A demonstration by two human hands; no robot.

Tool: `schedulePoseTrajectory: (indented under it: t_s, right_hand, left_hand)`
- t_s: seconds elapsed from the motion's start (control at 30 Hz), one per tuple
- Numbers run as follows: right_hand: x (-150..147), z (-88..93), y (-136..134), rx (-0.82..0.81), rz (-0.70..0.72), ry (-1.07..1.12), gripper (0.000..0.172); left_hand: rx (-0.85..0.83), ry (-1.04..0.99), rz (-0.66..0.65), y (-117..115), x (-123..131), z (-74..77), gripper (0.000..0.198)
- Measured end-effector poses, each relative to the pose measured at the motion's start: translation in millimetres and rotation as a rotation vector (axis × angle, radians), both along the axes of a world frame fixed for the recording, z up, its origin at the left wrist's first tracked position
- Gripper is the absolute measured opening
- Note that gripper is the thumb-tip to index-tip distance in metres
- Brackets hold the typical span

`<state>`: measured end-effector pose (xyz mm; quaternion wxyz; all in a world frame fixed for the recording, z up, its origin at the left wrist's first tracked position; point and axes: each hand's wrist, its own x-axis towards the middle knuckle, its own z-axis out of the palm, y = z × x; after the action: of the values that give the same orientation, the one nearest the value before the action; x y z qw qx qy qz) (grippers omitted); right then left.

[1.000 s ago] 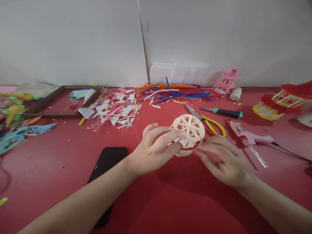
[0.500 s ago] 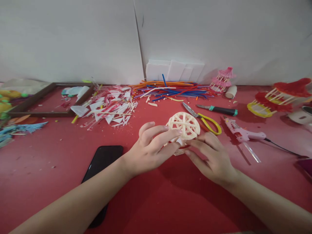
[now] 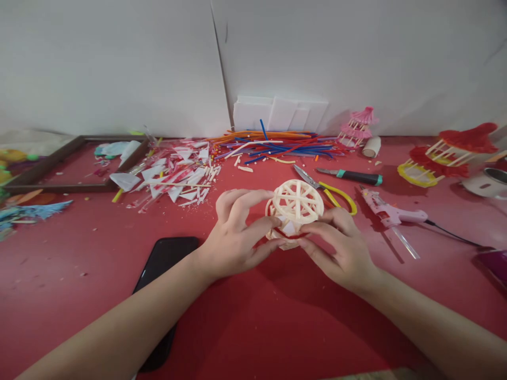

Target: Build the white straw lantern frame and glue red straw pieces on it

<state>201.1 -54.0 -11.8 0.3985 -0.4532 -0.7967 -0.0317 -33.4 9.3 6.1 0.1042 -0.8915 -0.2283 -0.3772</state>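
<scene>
Lying on the red tabletop (image 3: 237,327), a black phone (image 3: 168,258) is partly covered by the left forearm (image 3: 130,316), left of centre. At the picture's middle, a cream spoked model (image 3: 298,202) is pinched at its lower edge by the left hand (image 3: 233,240). Along that edge, a red strip (image 3: 292,236) is apparently pinched by the right hand (image 3: 343,250), its fingertips being partly hidden. Yellow-handled scissors (image 3: 316,183) are seen just above; a pink glue gun (image 3: 390,215) is placed farther right.

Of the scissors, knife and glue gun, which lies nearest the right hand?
The yellow-handled scissors: their handles lie just beyond the right hand, while the black knife lies farther back and the pink glue gun farther to the right.
</scene>
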Motion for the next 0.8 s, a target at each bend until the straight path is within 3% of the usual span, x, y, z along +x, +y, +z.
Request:
schedulePoseTrajectory:
  t_s: [0.27,0.6,0.8]
  right_hand:
    - [0.3,-0.2,0.7,0.053,-0.006,-0.014,0.02]
    - [1.7,-2.6,0.9,0.024,0.005,-0.049,0.025]
    - [0.1,-1.1,1.9,0.03,-0.005,-0.055,0.022]
  left_hand:
    - [-0.043,0.036,-0.007,-0.9,1.0,1.0,0.022]
    - [0.12,0.064,0.057,-3.3,2.8,2.5,0.025]
    - [0.128,0.087,0.063,-2.6,2.2,0.1,0.026]
